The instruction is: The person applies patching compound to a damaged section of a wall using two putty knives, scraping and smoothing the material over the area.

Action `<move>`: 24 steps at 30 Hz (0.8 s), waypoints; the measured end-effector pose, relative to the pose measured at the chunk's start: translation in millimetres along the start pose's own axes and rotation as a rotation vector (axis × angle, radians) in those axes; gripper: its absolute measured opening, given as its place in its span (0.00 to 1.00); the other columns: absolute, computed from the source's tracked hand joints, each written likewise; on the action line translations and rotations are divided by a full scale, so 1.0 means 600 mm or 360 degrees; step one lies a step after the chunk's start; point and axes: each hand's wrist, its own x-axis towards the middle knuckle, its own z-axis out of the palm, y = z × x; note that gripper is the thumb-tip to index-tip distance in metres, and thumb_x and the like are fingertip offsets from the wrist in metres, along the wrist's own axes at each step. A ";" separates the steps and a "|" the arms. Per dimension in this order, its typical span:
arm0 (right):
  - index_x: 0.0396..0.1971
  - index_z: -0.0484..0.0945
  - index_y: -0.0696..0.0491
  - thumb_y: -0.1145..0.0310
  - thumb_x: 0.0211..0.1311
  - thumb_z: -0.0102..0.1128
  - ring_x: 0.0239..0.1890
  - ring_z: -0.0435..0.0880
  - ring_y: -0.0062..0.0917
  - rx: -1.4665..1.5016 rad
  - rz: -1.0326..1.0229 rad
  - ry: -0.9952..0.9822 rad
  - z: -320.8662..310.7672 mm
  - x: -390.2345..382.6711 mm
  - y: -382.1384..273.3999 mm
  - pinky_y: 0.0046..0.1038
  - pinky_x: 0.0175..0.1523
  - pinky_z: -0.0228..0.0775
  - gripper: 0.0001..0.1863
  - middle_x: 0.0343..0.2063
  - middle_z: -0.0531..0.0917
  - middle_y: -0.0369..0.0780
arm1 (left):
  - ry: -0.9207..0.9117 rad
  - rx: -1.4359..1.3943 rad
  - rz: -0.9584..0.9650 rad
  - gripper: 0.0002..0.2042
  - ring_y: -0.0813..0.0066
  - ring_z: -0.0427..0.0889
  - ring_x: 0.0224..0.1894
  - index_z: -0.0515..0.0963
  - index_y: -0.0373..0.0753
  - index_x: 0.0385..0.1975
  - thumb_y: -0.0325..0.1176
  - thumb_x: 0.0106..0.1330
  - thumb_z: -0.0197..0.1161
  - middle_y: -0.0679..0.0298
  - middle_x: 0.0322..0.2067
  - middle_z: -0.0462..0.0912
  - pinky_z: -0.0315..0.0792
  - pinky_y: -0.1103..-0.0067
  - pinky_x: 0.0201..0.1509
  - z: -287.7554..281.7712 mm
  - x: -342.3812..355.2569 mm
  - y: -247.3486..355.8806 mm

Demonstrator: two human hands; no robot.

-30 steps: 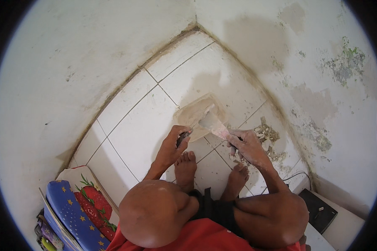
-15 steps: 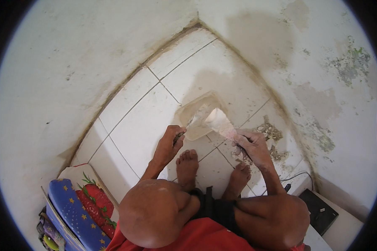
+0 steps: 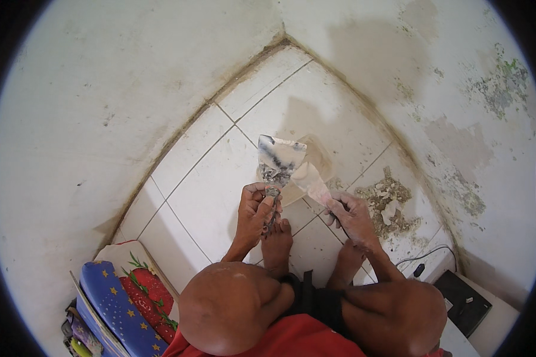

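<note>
One wide scraper (image 3: 281, 156), gripped by the left hand (image 3: 257, 209), has turned broadside over the centre-frame tray (image 3: 323, 156), presenting its smeared face to the pale scraper (image 3: 311, 181) held by the right hand (image 3: 352, 217).

1. Bright, fairly even light fills the corner, and the white floor tiles (image 3: 205, 178) look palest left of centre.
2. A soft-edged shadow (image 3: 304, 113) falls on the tiles beyond the tray (image 3: 323, 157), so light seems to come from behind the person.
3. The wide scraper (image 3: 281, 153) reads clearly; the pale scraper (image 3: 311, 180) looks washed out.
4. Fisheye distortion bows the wall edges; a black, blue-fringed rim swallows the corners.
</note>
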 end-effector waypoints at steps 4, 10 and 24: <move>0.42 0.82 0.58 0.67 0.71 0.56 0.22 0.78 0.12 -0.0021 0.0066 -0.0008 0.008 0.006 0.015 0.15 0.24 0.66 0.11 0.25 0.81 0.33 | 0.0031 0.0017 0.0019 0.11 0.74 0.78 0.31 0.62 0.37 0.51 0.28 0.72 0.53 0.53 0.40 0.77 0.78 0.79 0.29 0.003 -0.009 -0.002; 0.36 0.82 0.59 0.64 0.70 0.56 0.22 0.79 0.13 0.0022 0.0022 0.0012 0.006 0.011 0.027 0.18 0.25 0.67 0.13 0.24 0.83 0.34 | -0.0148 0.0272 -0.0005 0.14 0.79 0.75 0.25 0.58 0.37 0.53 0.28 0.73 0.52 0.54 0.38 0.77 0.72 0.84 0.22 0.003 -0.019 -0.003; 0.28 0.81 0.60 0.63 0.66 0.57 0.20 0.77 0.15 -0.0406 0.0012 0.0040 -0.040 0.006 -0.020 0.21 0.26 0.67 0.15 0.19 0.80 0.36 | -0.0417 0.1672 0.1075 0.23 0.61 0.80 0.38 0.64 0.41 0.56 0.18 0.63 0.62 0.48 0.48 0.75 0.76 0.74 0.32 -0.059 0.001 -0.021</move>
